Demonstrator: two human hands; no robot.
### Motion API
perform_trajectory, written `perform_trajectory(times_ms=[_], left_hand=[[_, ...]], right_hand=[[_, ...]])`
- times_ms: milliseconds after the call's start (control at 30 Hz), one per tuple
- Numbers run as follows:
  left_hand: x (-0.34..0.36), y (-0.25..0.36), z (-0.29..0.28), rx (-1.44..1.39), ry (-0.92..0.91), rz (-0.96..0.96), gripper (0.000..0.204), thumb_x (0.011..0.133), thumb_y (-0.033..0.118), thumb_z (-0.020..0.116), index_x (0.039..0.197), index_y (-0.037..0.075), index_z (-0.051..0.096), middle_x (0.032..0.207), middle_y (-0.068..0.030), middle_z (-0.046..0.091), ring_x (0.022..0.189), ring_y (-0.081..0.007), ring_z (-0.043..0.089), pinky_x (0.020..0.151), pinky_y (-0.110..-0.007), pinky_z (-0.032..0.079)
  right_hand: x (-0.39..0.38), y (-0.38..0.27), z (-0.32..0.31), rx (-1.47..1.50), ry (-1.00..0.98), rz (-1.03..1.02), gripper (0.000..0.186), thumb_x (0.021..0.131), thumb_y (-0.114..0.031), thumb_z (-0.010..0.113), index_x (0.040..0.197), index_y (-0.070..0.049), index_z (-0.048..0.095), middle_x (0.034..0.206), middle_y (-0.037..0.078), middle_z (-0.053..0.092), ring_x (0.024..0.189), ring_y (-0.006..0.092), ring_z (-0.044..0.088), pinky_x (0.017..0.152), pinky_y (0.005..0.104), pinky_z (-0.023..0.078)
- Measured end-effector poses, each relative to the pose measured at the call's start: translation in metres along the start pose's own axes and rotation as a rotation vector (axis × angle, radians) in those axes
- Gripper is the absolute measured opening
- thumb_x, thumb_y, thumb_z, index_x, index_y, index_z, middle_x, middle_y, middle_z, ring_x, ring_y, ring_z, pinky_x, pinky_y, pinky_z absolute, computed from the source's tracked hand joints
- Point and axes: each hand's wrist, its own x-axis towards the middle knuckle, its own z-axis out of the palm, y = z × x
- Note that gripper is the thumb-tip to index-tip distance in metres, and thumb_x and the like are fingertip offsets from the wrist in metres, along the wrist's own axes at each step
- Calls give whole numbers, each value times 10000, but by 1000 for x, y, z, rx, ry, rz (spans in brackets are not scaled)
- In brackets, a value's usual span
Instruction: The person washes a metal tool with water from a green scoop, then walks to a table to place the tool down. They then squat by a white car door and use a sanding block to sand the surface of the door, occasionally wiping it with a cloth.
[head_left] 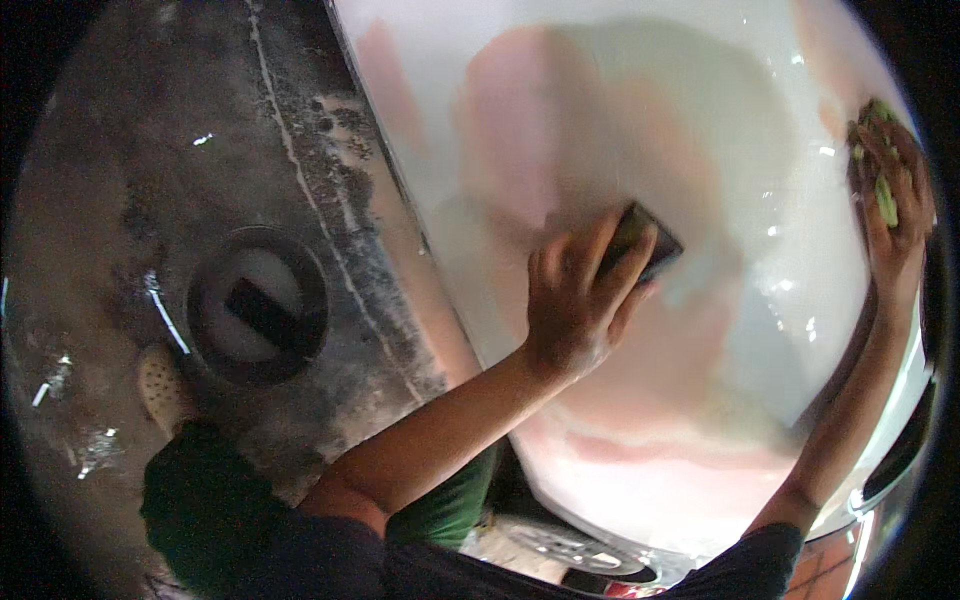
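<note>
My left hand [575,295] presses a dark sanding block [660,245] flat on a wet, curved car panel [600,400]. Its fingers are wrapped over the block's near side. Patches of pinkish, white and pale greenish tone cover the panel. At the panel's far right edge my right hand [900,200] rests on the surface, closed over a green cloth [885,200] that shows between and beside the fingers. Part of that cloth is hidden under the hand.
On the wet, dark floor [90,230] at left stands a round bucket [200,340] with a dark rectangular shape inside. My light shoe with holes [160,388] is beside it. A wheel [580,545] shows at the bottom, below the panel.
</note>
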Motion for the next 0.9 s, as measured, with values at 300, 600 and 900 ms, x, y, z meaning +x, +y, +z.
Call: perform_trajectory(times_ms=[300, 600, 900], left_hand=[[103, -26, -16, 13, 209, 60, 502, 821, 194, 728, 1301, 133, 593, 1204, -135, 598, 1068, -360, 532, 895, -487, 404], [82, -22, -18, 16, 202, 38, 450, 802, 202, 739, 1232, 149, 615, 1271, -110, 542, 1047, -354, 500, 868, -495, 413], [18, 3, -2, -38, 84, 37, 390, 828, 214, 710, 1203, 151, 623, 1229, -127, 556, 1027, -365, 502, 837, -509, 419]], right_hand=[[17, -21, -12, -2, -20, 15, 290, 910, -103, 614, 1192, -112, 677, 1347, 66, 586, 1344, 271, 462, 1164, 442, 335], [16, -27, -15, -21, 59, -15, 348, 833, -27, 639, 1175, -84, 679, 1346, 105, 597, 1317, 293, 496, 1138, 426, 352], [5, -25, -14, -15, 16, 12, 368, 835, -12, 652, 1198, -70, 664, 1348, 117, 595, 1319, 290, 500, 1132, 414, 357]])
